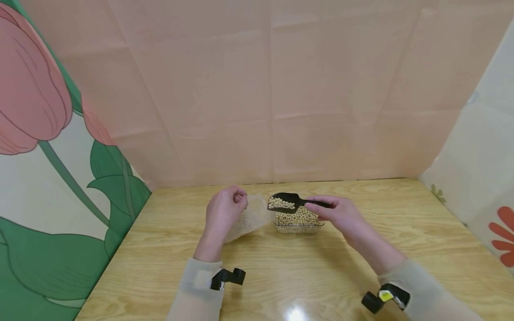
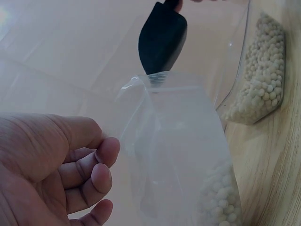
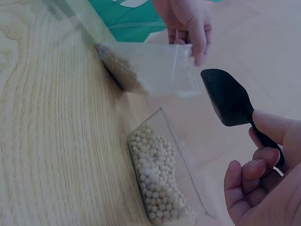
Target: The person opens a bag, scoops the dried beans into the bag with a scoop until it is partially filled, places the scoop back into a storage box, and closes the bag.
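My left hand (image 1: 225,207) pinches the edge of a clear zip bag (image 1: 257,213) between thumb and forefinger, the other fingers loosely curled. Soybeans (image 2: 220,197) lie in the bottom of this bag, whose mouth faces the scoop. The handle of a black scoop (image 1: 299,202) is in the grip of my right hand (image 1: 341,213). Soybeans (image 1: 279,203) fill the scoop's bowl, which is held above the left part of a clear plastic box and beside the bag's mouth. More soybeans (image 3: 155,179) fill much of that box (image 1: 299,229).
The bag and box stand side by side on a wood-grain table (image 1: 261,276). A pink sheet (image 1: 273,98) hangs along the back edge. At the left is a panel with a tulip print (image 1: 32,80), and at the right a white panel with a red flower (image 1: 507,236).
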A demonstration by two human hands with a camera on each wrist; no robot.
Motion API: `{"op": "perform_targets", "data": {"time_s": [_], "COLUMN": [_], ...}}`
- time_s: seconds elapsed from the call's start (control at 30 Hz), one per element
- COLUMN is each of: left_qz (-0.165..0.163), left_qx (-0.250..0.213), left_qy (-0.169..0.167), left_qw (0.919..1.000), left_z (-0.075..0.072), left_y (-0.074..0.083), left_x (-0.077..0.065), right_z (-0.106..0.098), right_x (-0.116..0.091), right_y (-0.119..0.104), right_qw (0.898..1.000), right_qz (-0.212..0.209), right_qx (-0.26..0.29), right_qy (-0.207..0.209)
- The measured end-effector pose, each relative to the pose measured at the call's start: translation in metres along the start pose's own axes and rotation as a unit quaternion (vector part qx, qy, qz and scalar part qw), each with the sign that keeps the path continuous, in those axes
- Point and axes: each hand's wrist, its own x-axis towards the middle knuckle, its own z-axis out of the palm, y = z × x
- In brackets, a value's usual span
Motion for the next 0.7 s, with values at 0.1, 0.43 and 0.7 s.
{"op": "perform_targets", "data": {"time_s": [0.1, 0.43, 0.7], "left_qz": [0.0, -0.001, 0.0], "left_qx": [0.003, 0.003, 0.003], "left_qy": [0.003, -0.001, 0.0], "left_qw": [1.0, 1.0, 1.0], "left_z": [0.0, -0.001, -0.001], "left_y": [0.0, 0.0, 0.0], "left_x": [0.001, 0.001, 0.0], "right_z": [0.007, 0.022, 0.028], "right_x": [0.002, 0.013, 0.017], "right_y": [-0.004, -0.011, -0.017], "right_qw": [1.0, 0.998, 0.995], "right_qz": [-0.016, -0.045, -0.054], "right_qx": [-0.007, -0.042, -0.08], "right_qy": [0.002, 0.007, 0.005]}}
